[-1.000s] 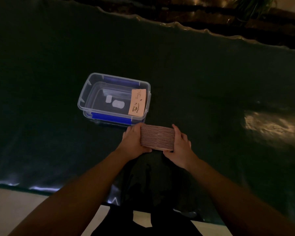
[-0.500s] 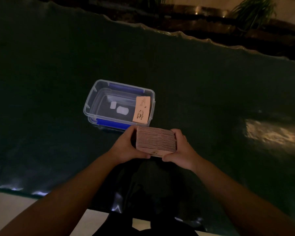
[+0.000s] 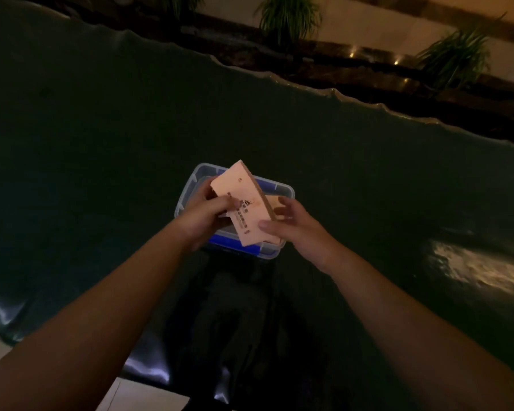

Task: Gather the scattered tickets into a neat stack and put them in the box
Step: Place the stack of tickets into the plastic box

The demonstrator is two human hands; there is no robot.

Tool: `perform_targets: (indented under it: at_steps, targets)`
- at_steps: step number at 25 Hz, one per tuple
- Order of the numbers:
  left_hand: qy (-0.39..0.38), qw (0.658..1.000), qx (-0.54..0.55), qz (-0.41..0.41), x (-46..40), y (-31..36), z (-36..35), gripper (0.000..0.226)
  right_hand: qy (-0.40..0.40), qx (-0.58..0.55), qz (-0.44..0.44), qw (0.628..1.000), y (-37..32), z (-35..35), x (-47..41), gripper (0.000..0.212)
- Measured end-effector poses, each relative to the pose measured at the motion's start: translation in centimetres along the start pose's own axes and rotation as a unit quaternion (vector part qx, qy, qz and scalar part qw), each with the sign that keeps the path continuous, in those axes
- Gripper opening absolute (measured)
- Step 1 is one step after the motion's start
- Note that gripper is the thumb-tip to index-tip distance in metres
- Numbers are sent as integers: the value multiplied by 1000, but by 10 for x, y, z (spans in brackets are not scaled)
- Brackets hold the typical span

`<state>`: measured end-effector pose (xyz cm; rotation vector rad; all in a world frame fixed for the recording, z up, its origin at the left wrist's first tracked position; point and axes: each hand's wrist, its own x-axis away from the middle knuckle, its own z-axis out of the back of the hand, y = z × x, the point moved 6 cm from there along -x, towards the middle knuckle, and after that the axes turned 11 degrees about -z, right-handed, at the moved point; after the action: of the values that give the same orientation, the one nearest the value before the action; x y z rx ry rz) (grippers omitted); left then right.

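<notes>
A thick stack of pale pink tickets point(image 3: 240, 200) is tilted face-up above the clear plastic box point(image 3: 282, 191) with blue clips. My left hand point(image 3: 208, 215) grips the stack's left edge with thumb on top. My right hand point(image 3: 288, 226) is at the stack's lower right corner, fingers spread, thumb touching the top ticket. Another pink ticket point(image 3: 275, 204) shows inside the box behind the stack, at its right wall. The hands and stack hide most of the box's inside.
The box stands on a dark green cloth point(image 3: 101, 143) covering the table, with a wavy far edge. A glare patch point(image 3: 475, 268) lies on the cloth at right. Potted plants point(image 3: 288, 16) stand beyond the far edge.
The stack has been lifted from in front of the box to over it and turned so its printed face shows. My right hand has loosened from its end. The view tilted up.
</notes>
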<state>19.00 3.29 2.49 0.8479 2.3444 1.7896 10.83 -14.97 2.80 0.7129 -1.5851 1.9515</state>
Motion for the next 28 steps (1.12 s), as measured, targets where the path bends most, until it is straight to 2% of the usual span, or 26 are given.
perform_targets:
  at_steps: [4, 9, 12, 14, 15, 18, 21, 26, 28]
  targets:
    - [19, 997, -48, 54, -32, 11, 22, 55, 23, 22, -7, 999, -43, -19, -29, 77]
    - [62, 986, -84, 130, -65, -8, 33, 36, 40, -100, -79, 991, -34, -44, -75, 61]
    - [69, 978, -119, 159, -76, -28, 35, 27, 50, -117, -109, 986, -25, -58, -89, 53]
    - [64, 976, -127, 167, -82, -39, 35, 18, 67, -134, -127, 981, -21, -65, -96, 57]
    - [60, 975, -125, 175, -85, -44, 35, 21, 73, -134, -137, 979, -19, -67, -100, 63]
    - [50, 970, -138, 193, -90, -54, 33, 23, 101, -113, -158, 976, -18, -69, -108, 71]
    - [57, 968, -169, 178, -93, -62, 30, 18, 128, -68, -147, 978, -22, -72, -106, 61]
    - [53, 959, -222, 170, -98, -70, 32, 20, 132, -48, -133, 981, -19, -75, -107, 63]
    - [48, 955, -238, 173, -100, -72, 32, 20, 136, -1, -139, 981, -25, -74, -107, 52]
